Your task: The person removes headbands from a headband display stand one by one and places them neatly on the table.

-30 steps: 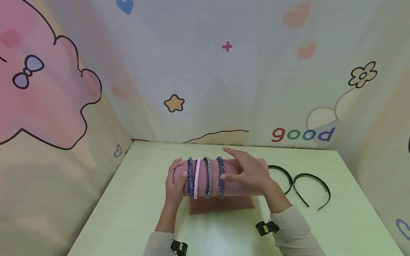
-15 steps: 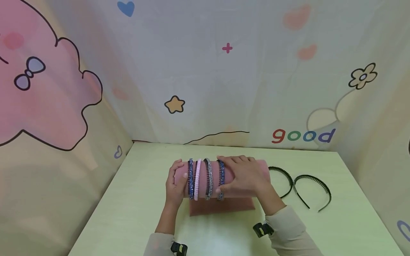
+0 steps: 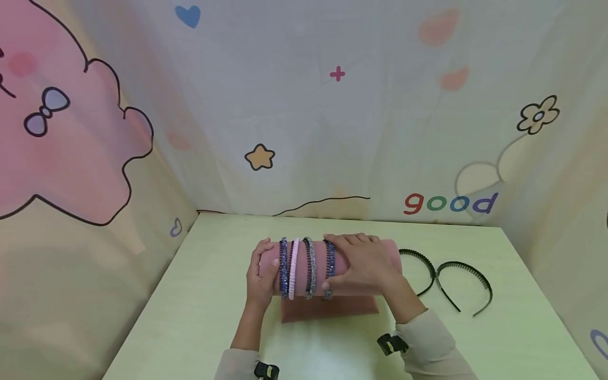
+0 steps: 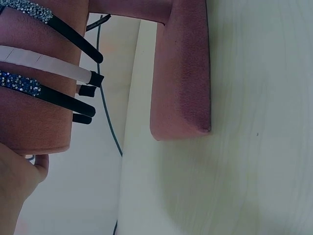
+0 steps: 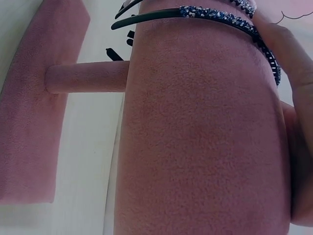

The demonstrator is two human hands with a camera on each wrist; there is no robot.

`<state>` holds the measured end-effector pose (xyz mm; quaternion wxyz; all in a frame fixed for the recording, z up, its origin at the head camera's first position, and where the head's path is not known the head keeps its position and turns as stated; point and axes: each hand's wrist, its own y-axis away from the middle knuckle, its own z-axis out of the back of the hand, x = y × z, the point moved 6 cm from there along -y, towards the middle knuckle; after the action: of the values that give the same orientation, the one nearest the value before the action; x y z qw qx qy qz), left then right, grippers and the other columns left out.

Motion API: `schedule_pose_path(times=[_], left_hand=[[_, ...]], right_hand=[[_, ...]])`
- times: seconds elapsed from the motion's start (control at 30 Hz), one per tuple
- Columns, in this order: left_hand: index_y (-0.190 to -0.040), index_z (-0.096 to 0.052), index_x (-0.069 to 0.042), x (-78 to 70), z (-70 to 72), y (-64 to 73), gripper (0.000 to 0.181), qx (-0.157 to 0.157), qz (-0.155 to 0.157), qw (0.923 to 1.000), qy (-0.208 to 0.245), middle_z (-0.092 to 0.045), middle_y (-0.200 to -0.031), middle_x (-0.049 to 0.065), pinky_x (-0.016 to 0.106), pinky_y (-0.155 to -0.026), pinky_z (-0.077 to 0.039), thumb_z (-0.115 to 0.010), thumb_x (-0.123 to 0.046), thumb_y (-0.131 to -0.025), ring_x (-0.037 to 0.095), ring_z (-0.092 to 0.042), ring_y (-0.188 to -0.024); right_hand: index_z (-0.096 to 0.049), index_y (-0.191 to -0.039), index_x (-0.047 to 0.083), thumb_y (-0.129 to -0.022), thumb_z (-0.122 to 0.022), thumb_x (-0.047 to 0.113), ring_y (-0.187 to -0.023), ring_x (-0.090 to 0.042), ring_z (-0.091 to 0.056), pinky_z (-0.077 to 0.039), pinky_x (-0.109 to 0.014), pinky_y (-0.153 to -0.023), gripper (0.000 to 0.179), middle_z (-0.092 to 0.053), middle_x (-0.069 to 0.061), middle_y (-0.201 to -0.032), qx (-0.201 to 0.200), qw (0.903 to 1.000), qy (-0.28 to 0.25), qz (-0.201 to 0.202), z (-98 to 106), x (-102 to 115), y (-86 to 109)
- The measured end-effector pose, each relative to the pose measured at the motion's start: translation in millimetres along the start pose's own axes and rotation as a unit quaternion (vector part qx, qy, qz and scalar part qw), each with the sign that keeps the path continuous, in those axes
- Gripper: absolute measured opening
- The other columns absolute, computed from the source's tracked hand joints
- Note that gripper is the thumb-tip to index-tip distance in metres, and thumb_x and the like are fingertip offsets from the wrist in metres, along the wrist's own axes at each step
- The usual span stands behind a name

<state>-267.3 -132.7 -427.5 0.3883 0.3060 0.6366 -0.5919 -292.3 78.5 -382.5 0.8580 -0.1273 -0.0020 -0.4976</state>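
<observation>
A pink plush headband stand (image 3: 363, 279) lies across the table, its padded roll above a flat base (image 4: 181, 83). My left hand (image 3: 260, 274) grips the roll's left end, thumb in front. Around the roll sit a blue glittery headband (image 3: 284, 269), a pale pink headband (image 3: 293, 269), a silver glittery headband (image 3: 311, 269) and, further right, another blue glittery headband (image 3: 330, 261). My right hand (image 3: 363, 264) is over the roll, holding that right-hand headband between thumb and fingers. In the right wrist view, the thumb (image 5: 288, 54) touches its sparkly band; some fingers are hidden behind the roll.
Two black toothed headbands, one nearer (image 3: 423, 261) and one further right (image 3: 486, 285), lie on the table (image 3: 180, 316) to the right of the stand. A printed cloth (image 3: 304, 105) hangs behind and at both sides.
My right hand's raised fingers have come down onto the roll, and the thumb has slid lower on the right-hand blue headband. The left hand has stayed at the roll's end.
</observation>
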Motion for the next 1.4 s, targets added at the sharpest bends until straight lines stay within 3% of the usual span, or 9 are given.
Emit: schedule_pose_path(times=[0.23, 0.3, 0.4, 0.63, 0.87, 1.13, 1.4], left_hand=[[-0.116, -0.042, -0.009, 23.1, 3.5, 0.5, 0.031, 0.001, 0.006, 1.0000, 0.004, -0.032, -0.132, 0.006, 0.045, -0.092, -0.026, -0.047, -0.013, -0.086, 0.020, -0.029, -0.119], [-0.116, -0.042, -0.012, 26.1, 3.9, -0.1, 0.032, 0.001, 0.004, 1.0000, 0.000, -0.031, -0.133, 0.007, 0.045, -0.091, -0.027, -0.047, -0.019, -0.086, 0.019, -0.029, -0.119], [-0.116, -0.043, -0.013, 27.6, 4.3, -0.8, 0.032, 0.000, 0.003, 1.0000, -0.003, -0.031, -0.133, 0.009, 0.045, -0.090, -0.029, -0.048, -0.023, -0.086, 0.018, -0.030, -0.119], [-0.115, -0.043, -0.012, 27.0, 6.5, -1.2, 0.031, -0.007, 0.003, 1.0000, -0.002, -0.032, -0.133, 0.005, 0.045, -0.091, -0.027, -0.048, -0.019, -0.085, 0.019, -0.030, -0.119], [-0.116, -0.042, -0.008, 27.4, 5.5, -1.0, 0.031, 0.001, -0.004, 0.9999, 0.013, -0.030, -0.133, 0.007, 0.045, -0.091, -0.028, -0.047, -0.014, -0.086, 0.021, -0.030, -0.119], [-0.114, -0.042, -0.005, 17.4, 3.1, -0.1, 0.029, -0.005, 0.002, 1.0000, 0.004, -0.031, -0.133, 0.012, 0.045, -0.093, -0.025, -0.047, -0.008, -0.085, 0.021, -0.028, -0.120], [-0.114, -0.040, 0.000, -2.0, -0.6, -0.2, 0.030, -0.007, 0.008, 0.9999, -0.003, -0.030, -0.132, 0.015, 0.048, -0.092, -0.025, -0.045, -0.008, -0.085, 0.025, -0.028, -0.120]], right_hand=[[-0.030, -0.131, 0.034, -0.051, -0.045, 0.080, -0.111, -0.021, -0.037, -0.022, -0.048, -0.091, 0.094, -0.043, 0.003, -0.123, 0.010, 0.9999, 0.002, -0.008, 0.9, -2.0, 3.0], [-0.030, -0.131, 0.034, -0.051, -0.046, 0.080, -0.111, -0.020, -0.037, -0.021, -0.048, -0.091, 0.093, -0.043, 0.003, -0.123, 0.014, 0.9998, 0.007, -0.010, 1.5, -4.0, 3.4], [-0.031, -0.130, 0.035, -0.050, -0.045, 0.080, -0.111, -0.019, -0.037, -0.021, -0.049, -0.091, 0.093, -0.043, 0.003, -0.123, 0.014, 0.9996, 0.021, -0.015, 3.5, -7.7, 4.6], [-0.034, -0.128, 0.035, -0.048, -0.048, 0.080, -0.111, -0.022, -0.037, -0.013, -0.055, -0.090, 0.093, -0.045, 0.001, -0.122, -0.006, 0.9998, -0.006, -0.020, 7.2, -19.0, 11.7], [-0.037, -0.127, 0.034, -0.049, -0.053, 0.077, -0.110, -0.024, -0.037, -0.014, -0.058, -0.088, 0.090, -0.045, 0.001, -0.121, -0.013, 0.9990, -0.024, -0.037, 13.9, -27.7, 19.2], [-0.035, -0.128, 0.032, -0.051, -0.057, 0.072, -0.114, -0.026, -0.030, -0.036, -0.051, -0.075, 0.089, -0.041, 0.000, -0.124, 0.005, 0.9946, -0.092, -0.047, 13.3, -47.0, 27.0], [-0.034, -0.128, 0.030, -0.054, -0.066, 0.062, -0.107, -0.022, -0.035, -0.036, -0.047, -0.077, 0.087, -0.032, -0.002, -0.126, 0.009, 0.9732, -0.223, -0.055, 6.7, -71.0, 37.8]])
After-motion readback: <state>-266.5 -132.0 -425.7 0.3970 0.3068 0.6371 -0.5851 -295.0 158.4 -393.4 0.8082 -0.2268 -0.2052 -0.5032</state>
